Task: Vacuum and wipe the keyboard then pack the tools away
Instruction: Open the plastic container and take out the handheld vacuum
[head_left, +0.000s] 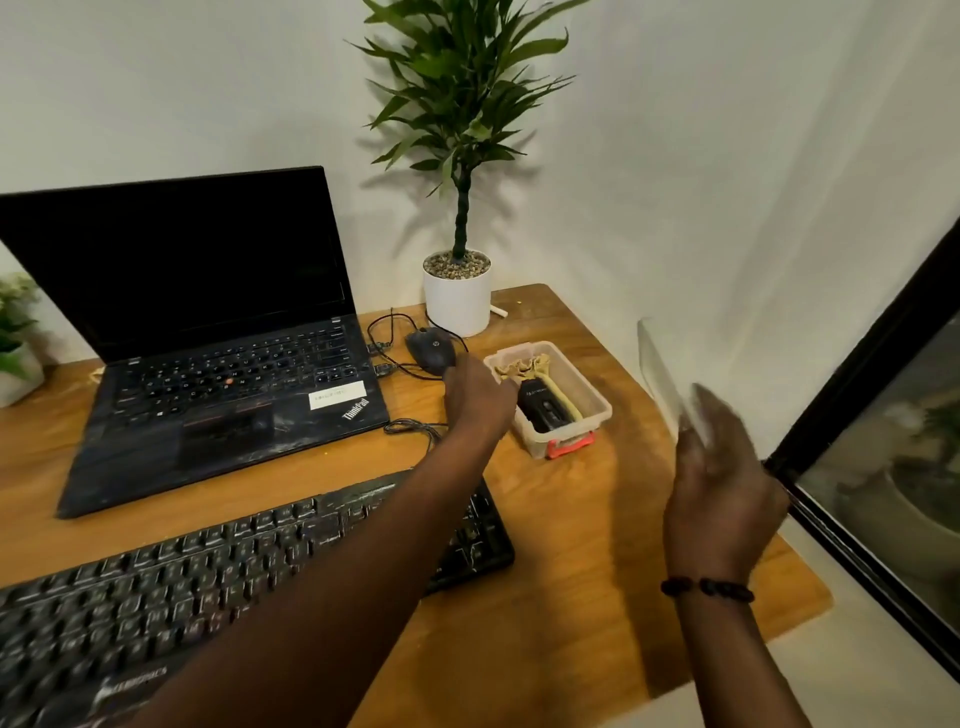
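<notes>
The clear box (582, 410) lies just right of the keyboard (208, 561), long axis running away rightward; inside, vacuum (540, 410) and cloth (524, 366). Left hand (475, 397) touches its rim, fingers hidden. Right hand (719, 483) holds the lid (662, 364), fingers blurred.

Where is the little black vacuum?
In the head view, the vacuum lies in the clear box on the desk's right side, beside the left hand.
</notes>
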